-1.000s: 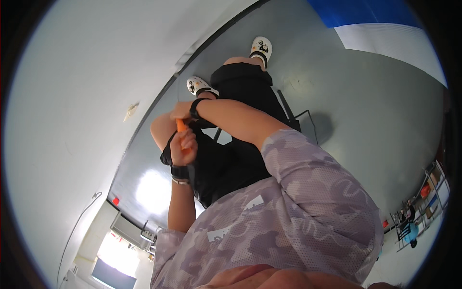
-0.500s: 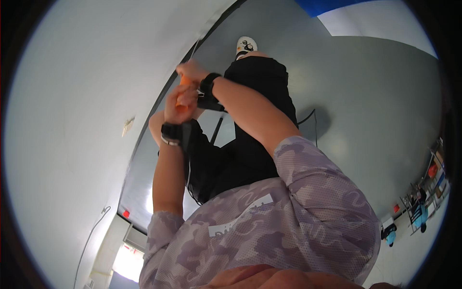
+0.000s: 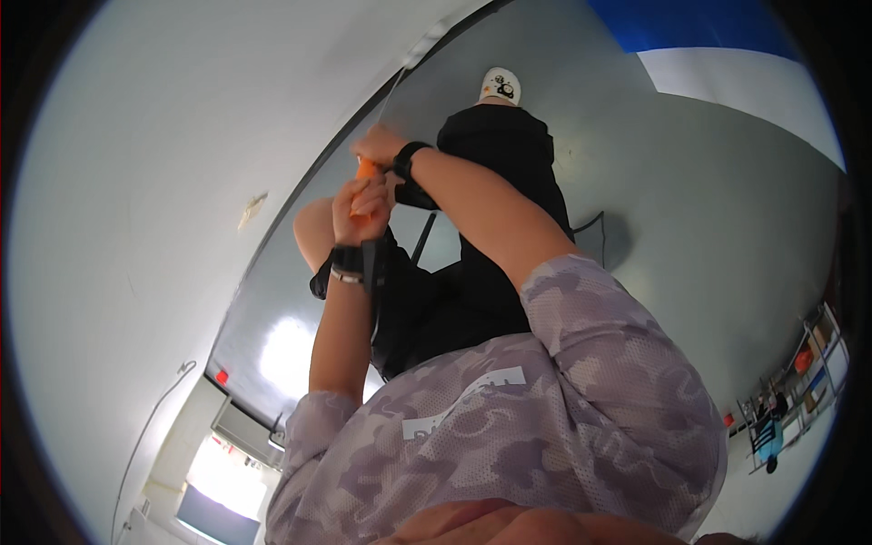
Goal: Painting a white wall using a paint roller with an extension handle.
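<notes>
Probably to keep it steady, my left hand (image 3: 361, 209) wraps its grip around the orange handle (image 3: 366, 170) out near my left knee (image 3: 313, 227), while my right hand (image 3: 378, 145) meets its far end, too blurred to tell whether that grip is closed.

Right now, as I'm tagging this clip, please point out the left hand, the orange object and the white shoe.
Left hand (image 3: 361, 200): head view, on its curled fingers.
Orange object (image 3: 367, 169): head view, on its stretch showing above the left hand.
White shoe (image 3: 500, 87): head view, on its decorated top.
</notes>
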The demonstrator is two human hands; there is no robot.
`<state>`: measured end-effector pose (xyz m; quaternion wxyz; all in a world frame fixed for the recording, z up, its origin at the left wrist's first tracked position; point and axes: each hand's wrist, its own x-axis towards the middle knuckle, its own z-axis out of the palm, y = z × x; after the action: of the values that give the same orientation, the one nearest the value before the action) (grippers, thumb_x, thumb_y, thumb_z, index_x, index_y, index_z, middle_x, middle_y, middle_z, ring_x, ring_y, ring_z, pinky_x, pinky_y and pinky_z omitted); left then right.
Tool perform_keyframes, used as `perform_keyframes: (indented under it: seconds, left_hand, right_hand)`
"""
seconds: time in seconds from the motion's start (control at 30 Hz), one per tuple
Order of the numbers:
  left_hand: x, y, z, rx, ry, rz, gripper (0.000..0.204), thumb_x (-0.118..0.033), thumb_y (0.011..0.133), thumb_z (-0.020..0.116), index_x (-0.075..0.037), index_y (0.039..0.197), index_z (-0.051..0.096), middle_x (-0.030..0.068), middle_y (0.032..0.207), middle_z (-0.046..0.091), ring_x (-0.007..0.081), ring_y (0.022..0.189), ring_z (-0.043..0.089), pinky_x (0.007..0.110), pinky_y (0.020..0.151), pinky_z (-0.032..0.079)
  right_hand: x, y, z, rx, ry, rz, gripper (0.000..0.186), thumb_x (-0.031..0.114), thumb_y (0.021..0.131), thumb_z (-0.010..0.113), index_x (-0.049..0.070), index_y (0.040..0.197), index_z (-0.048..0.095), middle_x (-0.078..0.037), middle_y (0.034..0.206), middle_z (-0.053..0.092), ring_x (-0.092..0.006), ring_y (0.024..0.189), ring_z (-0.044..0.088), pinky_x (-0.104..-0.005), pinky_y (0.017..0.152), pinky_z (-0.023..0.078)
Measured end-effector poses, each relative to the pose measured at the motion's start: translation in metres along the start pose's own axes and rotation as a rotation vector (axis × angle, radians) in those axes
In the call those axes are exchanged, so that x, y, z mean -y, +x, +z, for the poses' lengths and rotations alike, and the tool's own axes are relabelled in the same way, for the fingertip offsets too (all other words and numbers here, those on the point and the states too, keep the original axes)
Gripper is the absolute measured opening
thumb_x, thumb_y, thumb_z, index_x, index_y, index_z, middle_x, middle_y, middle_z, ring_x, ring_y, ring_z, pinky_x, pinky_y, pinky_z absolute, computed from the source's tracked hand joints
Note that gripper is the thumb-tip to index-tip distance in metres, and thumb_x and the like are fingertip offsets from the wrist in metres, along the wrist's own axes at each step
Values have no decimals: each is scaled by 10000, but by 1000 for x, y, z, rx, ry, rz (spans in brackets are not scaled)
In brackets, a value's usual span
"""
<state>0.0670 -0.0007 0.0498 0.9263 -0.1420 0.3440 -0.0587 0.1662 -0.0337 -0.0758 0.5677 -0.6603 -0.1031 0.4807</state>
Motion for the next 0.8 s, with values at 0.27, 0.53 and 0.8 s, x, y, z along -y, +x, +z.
perform_keyframes:
  seconds: [0.27,0.53,0.8]
  left_hand:
    - [18,-101,-54,-284,348,327,133,-6,828,476,-47,952,451,-4,641,394,70,485,349,173,426,317]
    - [25,-42,-17,-302,583,268,121,-8,818,478,-67,917,441,-9,659,410,66,538,399,174,455,334]
    - [14,-19,28,-32,407,-28,105,-16,840,429,-1,940,398,12,695,404,50,540,388,155,441,333]
  right_hand:
    - [8,-51,99,651,-321,-15,221,233,725,549,47,768,662,-197,771,639,-332,648,619,-397,580,478]
    - [-17,-16,51,518,-369,-478,165,166,730,530,50,776,637,-178,752,641,-319,640,610,-367,574,467]
    - [38,-53,-11,-4,399,-12,263,166,701,556,-37,547,492,-80,521,501,-140,466,460,-300,453,376]
